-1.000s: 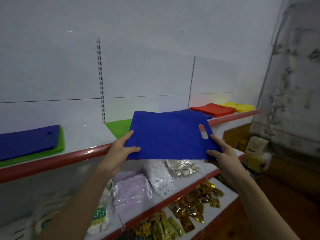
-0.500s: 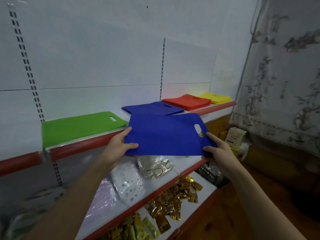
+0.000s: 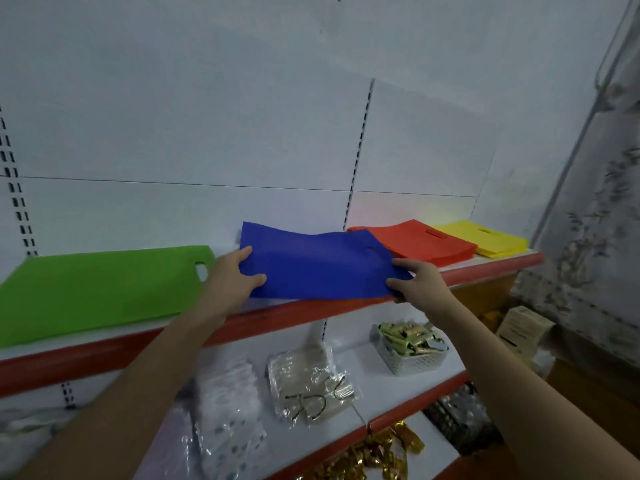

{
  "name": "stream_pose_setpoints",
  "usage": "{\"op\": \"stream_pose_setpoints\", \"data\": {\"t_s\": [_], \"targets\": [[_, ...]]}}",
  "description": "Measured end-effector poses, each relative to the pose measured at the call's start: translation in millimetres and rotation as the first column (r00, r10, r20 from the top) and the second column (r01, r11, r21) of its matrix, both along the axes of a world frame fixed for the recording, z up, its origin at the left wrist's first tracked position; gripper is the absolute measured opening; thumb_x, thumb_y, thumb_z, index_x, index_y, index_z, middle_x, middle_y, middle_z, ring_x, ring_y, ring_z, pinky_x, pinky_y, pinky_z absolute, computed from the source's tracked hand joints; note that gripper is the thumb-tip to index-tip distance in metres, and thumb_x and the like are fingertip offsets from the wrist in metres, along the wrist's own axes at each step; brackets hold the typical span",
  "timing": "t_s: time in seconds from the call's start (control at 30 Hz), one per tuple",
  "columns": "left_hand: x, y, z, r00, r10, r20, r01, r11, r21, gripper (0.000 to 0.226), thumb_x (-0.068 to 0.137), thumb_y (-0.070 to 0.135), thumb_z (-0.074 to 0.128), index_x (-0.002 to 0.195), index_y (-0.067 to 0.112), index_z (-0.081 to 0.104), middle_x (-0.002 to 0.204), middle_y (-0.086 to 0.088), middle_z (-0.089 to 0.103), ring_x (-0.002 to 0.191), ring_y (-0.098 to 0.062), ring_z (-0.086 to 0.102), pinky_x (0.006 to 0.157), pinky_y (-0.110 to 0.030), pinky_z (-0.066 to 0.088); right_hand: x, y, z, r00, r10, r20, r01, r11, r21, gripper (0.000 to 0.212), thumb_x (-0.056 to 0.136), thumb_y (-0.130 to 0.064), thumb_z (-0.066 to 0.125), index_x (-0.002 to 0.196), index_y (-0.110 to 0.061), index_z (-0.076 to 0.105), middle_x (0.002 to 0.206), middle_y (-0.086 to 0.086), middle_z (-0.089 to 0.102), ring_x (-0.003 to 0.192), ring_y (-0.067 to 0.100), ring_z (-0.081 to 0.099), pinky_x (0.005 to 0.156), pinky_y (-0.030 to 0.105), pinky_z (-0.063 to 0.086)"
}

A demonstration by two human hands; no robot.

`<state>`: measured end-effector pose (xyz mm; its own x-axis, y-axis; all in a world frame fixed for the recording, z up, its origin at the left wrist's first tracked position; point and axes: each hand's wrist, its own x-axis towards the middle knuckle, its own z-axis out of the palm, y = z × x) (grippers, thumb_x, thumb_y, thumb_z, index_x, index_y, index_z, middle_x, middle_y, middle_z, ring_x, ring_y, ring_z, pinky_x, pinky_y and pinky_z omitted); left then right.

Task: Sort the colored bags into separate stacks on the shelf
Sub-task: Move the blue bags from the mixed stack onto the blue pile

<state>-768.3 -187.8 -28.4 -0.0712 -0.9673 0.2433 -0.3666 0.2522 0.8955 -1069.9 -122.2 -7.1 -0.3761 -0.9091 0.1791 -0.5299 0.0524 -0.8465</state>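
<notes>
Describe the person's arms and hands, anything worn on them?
Both forearms are bare as far as the frame shows: no sleeves, gloves, watch or bracelets. The left hand and right hand show no rings on the visible fingers. Nails look short and unpainted, though the picture is slightly soft.

You see a dim, bluish scene; lines bow toward the edges, and the lower left corner is blurred.
</notes>
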Motion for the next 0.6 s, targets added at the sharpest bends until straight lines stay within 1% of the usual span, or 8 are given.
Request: {"op": "stream_pose_setpoints", "data": {"t_s": [0.1,0.2,0.27,0.33,0.43,0.5,0.53,0.6], "targets": [[-16.4,-19.2,2.1,0.993,0.055,0.103,-0.055,0.998,-0.003,0.067,0.085,0.006,0.071,0.145,0.001,0.04,0.147,-0.011,0.045,0.129,-0.024,0.05,0.101,-0.024,0.036,-20.0,-45.8,0.7,0.992,0.026,-0.12,-0.022,0.999,0.034,0.052,0.088,-0.003,0.069,0.137,-0.003,0.052,0.119,0.013,0.061,0.08,0.024,0.064,0.08,0.036,0.057],[-33.7,-33.2,1.3,0.976,0.116,0.185,-0.125,0.992,0.035,0.063,0.086,0.008,0.07,0.142,-0.002,0.043,0.143,-0.013,0.05,0.123,-0.024,0.052,0.095,-0.022,0.037,-36.0,-84.4,-1.8,0.973,0.077,-0.219,-0.065,0.996,0.062,0.042,0.087,-0.002,0.067,0.128,0.001,0.059,0.089,0.008,0.065,0.064,0.021,0.063,0.066,0.036,0.057],[-44.8,-42.6,-0.3,0.955,0.14,0.262,-0.162,0.985,0.066,0.055,0.086,0.012,0.071,0.135,-0.003,0.05,0.135,-0.016,0.056,0.114,-0.026,0.055,0.09,-0.024,0.039,-46.6,-108.0,-3.8,0.933,0.119,-0.34,-0.087,0.99,0.107,0.03,0.087,-0.006,0.067,0.116,0.002,0.066,0.088,0.014,0.068,0.065,0.021,0.06,0.059,0.034,0.053],[-54.5,-50.6,-1.6,0.925,0.153,0.346,-0.198,0.976,0.096,0.046,0.087,0.019,0.07,0.128,0.006,0.056,0.133,-0.017,0.057,0.121,-0.031,0.05,0.097,-0.029,0.041,-57.2,-129.1,-4.3,0.879,0.145,-0.454,-0.081,0.984,0.158,0.022,0.085,-0.009,0.067,0.101,0.005,0.069,0.089,0.02,0.068,0.067,0.023,0.055,0.057,0.032,0.045],[-63.6,-62.0,-3.3,0.865,0.178,0.47,-0.268,0.955,0.13,0.021,0.088,0.03,0.068,0.101,0.026,0.052,0.134,-0.017,0.054,0.13,-0.032,0.04,0.101,-0.032,0.038,-67.5,-154.1,-3.6,0.792,0.185,-0.581,-0.068,0.974,0.218,0.017,0.084,-0.014,0.066,0.083,0.002,0.062,0.093,0.021,0.062,0.083,0.029,0.052,0.062,0.033,0.04],[-69.3,-67.6,-6.1,0.84,0.191,0.508,-0.294,0.947,0.131,0.033,0.089,0.034,0.066,0.118,0.02,0.058,0.14,-0.014,0.05,0.135,-0.03,0.036,0.105,-0.033,0.036,-72.9,-162.0,-2.3,0.686,0.24,-0.687,-0.077,0.963,0.259,0.022,0.087,-0.025,0.066,0.098,-0.006,0.061,0.117,0.018,0.054,0.107,0.033,0.047,0.08,0.036,0.041],[-71.1,-69.8,-8.0,0.837,0.2,0.51,-0.304,0.944,0.129,0.051,0.09,0.036,0.065,0.134,0.015,0.052,0.144,-0.012,0.046,0.138,-0.029,0.033,0.108,-0.034,0.035,-75.5,-163.7,-0.4,0.635,0.245,-0.733,-0.077,0.964,0.255,0.028,0.089,-0.028,0.065,0.109,-0.008,0.06,0.124,0.016,0.048,0.117,0.035,0.042,0.089,0.041,0.04],[-74.2,-69.5,-10.4,0.852,0.232,0.469,-0.317,0.942,0.11,0.065,0.091,0.035,0.064,0.147,0.013,0.039,0.151,-0.01,0.04,0.142,-0.026,0.028,0.113,-0.035,0.031,-77.6,-164.9,3.4,0.612,0.204,-0.764,-0.121,0.979,0.165,0.03,0.091,-0.026,0.062,0.116,-0.011,0.06,0.126,0.012,0.048,0.121,0.035,0.04,0.095,0.047,0.041]]}}
